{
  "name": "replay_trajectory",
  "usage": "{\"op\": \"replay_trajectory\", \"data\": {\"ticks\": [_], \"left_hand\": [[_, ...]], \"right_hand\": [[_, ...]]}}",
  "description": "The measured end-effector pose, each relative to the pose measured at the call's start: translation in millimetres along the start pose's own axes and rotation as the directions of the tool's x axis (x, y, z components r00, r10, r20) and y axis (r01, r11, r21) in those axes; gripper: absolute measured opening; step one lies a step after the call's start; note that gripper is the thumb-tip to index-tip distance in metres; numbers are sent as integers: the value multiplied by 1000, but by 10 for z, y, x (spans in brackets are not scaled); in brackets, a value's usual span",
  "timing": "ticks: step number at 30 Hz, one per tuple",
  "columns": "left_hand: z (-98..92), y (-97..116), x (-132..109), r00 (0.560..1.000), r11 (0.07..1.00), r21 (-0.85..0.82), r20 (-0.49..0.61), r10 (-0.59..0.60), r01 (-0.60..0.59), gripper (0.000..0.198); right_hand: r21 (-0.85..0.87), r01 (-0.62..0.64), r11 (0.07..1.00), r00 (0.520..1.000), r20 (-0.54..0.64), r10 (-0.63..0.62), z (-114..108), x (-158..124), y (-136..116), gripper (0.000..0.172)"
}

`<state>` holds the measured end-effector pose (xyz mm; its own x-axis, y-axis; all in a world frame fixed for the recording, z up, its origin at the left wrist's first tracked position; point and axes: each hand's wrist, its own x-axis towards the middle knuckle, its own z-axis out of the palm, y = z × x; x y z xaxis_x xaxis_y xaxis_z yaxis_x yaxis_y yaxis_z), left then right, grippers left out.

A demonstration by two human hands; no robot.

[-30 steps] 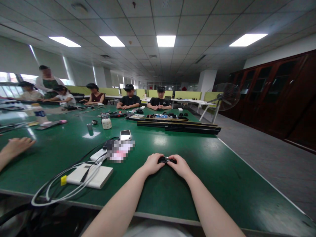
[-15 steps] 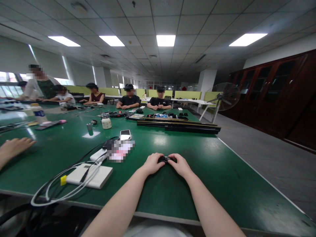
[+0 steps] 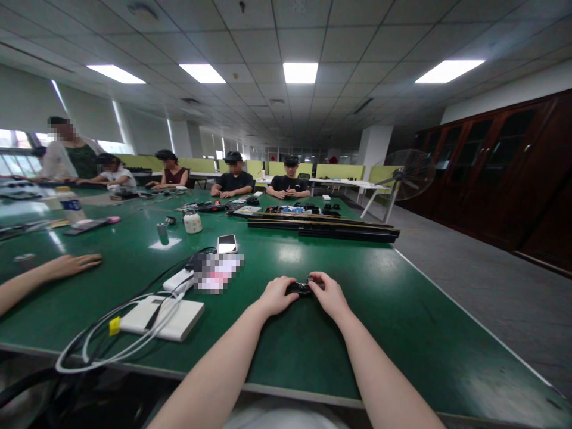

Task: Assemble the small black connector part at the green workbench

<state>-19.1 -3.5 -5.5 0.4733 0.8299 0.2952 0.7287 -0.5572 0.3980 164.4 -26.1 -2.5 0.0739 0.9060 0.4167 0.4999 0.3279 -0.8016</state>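
A small dark object, black with a shiny part, rests low over the green table between my two hands; its kind is too small to make out. My left hand is closed around its left end, thumb in front and fingers behind. With thumb and fingertips, my right hand pinches a small black piece at the right end, slightly above the rest. Whether that piece is joined to the rest I cannot tell.
On my left lie a white box-shaped device with looped cables and a phone. Another person's hand rests at far left. Long black bars lie ahead, near a white jar. Several people sit across the table.
My right hand has risen a little, its fingertips now pinching a black piece above the dark object's right end. The other person's hand at left has slid rightward. My left hand stays put.
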Motion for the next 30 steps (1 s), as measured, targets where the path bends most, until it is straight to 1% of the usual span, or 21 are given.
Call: {"op": "replay_trajectory", "data": {"ticks": [5,12,21,30], "left_hand": [[-25,25,-6,1000,1000,-8,7,-7,7,38],[-24,28,-2,1000,1000,-9,9,-9,9,40],[-21,38,-3,1000,1000,3,9,-15,15,40],[-28,34,-11,1000,1000,-6,9,-11,11,40]], "right_hand": [[45,-3,999,995,-95,8,-16,10,-30,28],[68,1,998,985,-173,11,-45,21,-51,33],[90,16,996,969,-247,7,-57,36,-35,35],[75,-6,997,953,-303,28,-85,53,4,37]]}}
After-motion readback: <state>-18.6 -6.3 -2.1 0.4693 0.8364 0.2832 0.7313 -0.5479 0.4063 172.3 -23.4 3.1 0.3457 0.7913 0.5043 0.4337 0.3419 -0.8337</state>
